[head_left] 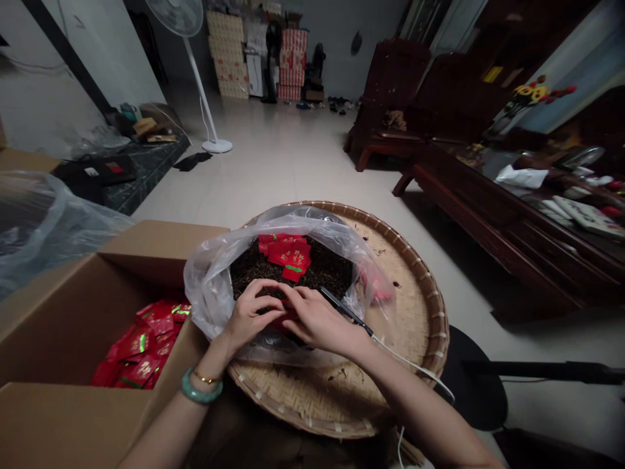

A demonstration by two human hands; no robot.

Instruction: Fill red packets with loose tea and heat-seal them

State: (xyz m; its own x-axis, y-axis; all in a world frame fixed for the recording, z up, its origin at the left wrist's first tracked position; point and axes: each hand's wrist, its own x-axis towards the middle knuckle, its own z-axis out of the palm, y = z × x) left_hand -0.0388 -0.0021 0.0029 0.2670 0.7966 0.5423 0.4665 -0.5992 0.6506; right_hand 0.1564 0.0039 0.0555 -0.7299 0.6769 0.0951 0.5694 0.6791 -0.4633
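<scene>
My left hand (254, 314) and my right hand (317, 318) meet over the front of an open clear plastic bag (209, 277). Their fingers are curled around a red packet (279, 320), which they mostly hide. Dark loose tea leaves (326, 264) fill the bag, and a fanned pile of red packets (293, 253) with gold print lies on them. Beside my right hand rests a slim dark device (336, 302) with a white cable (415, 366) running under my forearm. The bag sits on a round woven bamboo tray (413, 280).
At the left, an open cardboard box (53, 312) holds many red packets (151, 342). A dark round stand base (471, 378) is right of the tray. Beyond are a wooden table (469, 215), a wooden bench (390, 98), a white standing fan (202, 98) and stacked boxes (291, 58).
</scene>
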